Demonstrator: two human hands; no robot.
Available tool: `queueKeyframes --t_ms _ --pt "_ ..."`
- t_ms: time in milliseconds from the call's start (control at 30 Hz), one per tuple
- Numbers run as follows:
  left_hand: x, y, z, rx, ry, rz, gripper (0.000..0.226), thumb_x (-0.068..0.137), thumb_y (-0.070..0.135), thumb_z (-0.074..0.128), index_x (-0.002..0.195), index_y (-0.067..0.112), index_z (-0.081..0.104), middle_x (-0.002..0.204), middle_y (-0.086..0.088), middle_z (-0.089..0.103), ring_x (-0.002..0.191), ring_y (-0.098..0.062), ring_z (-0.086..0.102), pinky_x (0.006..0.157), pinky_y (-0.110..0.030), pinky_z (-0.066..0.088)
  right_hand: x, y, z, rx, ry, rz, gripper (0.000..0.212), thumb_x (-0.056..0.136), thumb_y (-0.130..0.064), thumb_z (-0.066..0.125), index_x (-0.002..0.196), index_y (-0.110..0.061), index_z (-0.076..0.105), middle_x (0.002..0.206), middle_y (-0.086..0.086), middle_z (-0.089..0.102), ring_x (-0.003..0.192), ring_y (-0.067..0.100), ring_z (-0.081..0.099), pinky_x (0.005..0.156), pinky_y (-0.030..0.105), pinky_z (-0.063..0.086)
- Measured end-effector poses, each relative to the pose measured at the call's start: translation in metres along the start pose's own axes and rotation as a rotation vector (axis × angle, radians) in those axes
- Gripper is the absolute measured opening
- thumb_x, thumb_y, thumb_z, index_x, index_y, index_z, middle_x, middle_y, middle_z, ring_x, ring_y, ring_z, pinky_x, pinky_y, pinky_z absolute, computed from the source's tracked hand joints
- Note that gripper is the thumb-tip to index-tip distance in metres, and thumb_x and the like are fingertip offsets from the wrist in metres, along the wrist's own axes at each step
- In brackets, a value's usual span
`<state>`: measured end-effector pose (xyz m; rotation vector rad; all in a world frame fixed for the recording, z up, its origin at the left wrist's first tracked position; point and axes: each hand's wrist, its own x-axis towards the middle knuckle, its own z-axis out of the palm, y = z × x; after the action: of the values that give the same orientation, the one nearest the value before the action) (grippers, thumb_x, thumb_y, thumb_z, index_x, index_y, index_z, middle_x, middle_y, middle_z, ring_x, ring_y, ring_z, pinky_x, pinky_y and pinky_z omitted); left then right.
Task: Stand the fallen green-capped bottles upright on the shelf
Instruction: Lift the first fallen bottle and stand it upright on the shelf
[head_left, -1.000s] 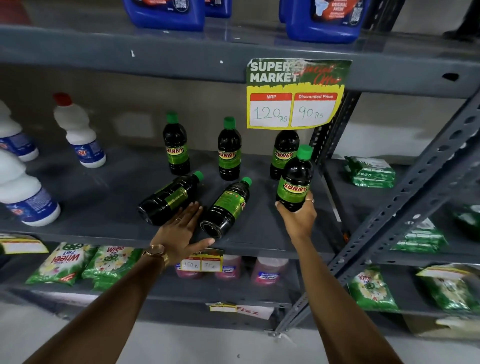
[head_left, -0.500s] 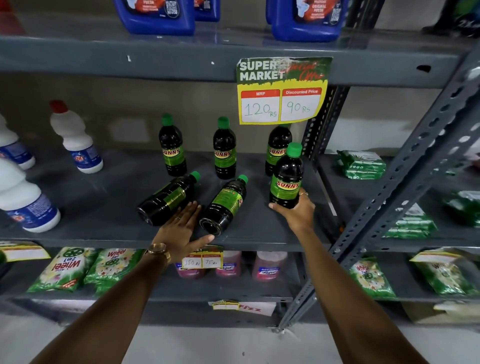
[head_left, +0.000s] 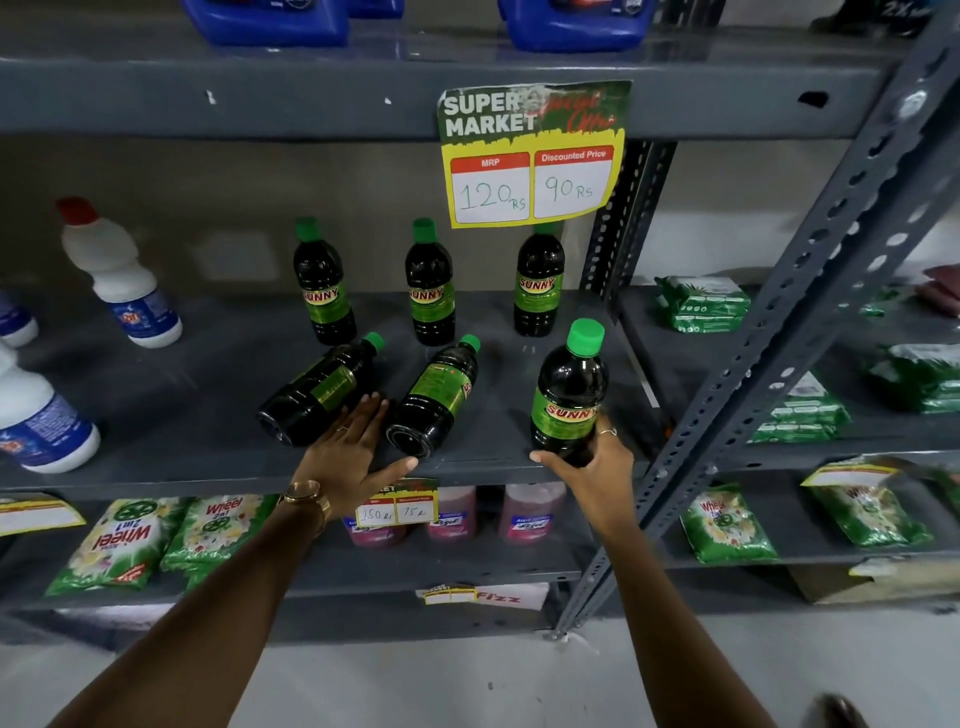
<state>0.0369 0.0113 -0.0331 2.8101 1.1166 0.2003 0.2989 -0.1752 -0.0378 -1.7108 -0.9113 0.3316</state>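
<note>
Three dark green-capped bottles stand upright at the back of the grey shelf (head_left: 182, 415): the left one (head_left: 322, 291), the middle one (head_left: 430, 291) and the right one (head_left: 538, 286). Two more lie on their sides in front, a left fallen bottle (head_left: 317, 392) and a right fallen bottle (head_left: 436, 397), caps pointing back-right. My left hand (head_left: 353, 452) rests flat and open between them, fingertips touching the left fallen bottle. My right hand (head_left: 592, 467) grips the base of a fourth upright bottle (head_left: 569, 395) near the shelf's front right.
White red-capped bottles (head_left: 117, 275) stand at the shelf's left. A price sign (head_left: 532, 156) hangs from the shelf above. A slanted metal upright (head_left: 779, 338) runs close on the right. Green packets (head_left: 701, 304) fill the neighbouring rack and the shelf below.
My right hand has lowered the held bottle toward the front right of the shelf. My left hand stays flat between the fallen bottles.
</note>
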Motion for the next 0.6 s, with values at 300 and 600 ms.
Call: queueKeyframes --t_ms 300,600 --pt "0.0 -0.001 -0.001 0.0 -0.003 0.003 0.108 0.071 0.087 0.005 0.15 0.013 0.007 0.161 -0.006 0.009 0.146 -0.011 -0.004 0.121 -0.034 0.001 0.005 0.01 -0.01 -0.061 -0.111 -0.043 0.084 0.058 -0.025 0.09 0.129 -0.01 0.049 0.104 -0.006 0.063 0.101 0.018 0.063 0.082 0.011 0.045" --pt "-0.017 0.002 -0.016 -0.239 -0.016 0.082 0.092 0.086 0.066 0.039 0.149 0.013 -0.002 0.156 0.002 -0.007 0.142 -0.01 -0.011 0.12 -0.032 0.003 -0.052 -0.015 0.011 -0.002 0.257 0.13 0.097 0.059 -0.043 0.084 0.142 -0.019 0.041 0.142 -0.001 0.042 0.129 0.01 0.037 0.102 0.031 0.037"
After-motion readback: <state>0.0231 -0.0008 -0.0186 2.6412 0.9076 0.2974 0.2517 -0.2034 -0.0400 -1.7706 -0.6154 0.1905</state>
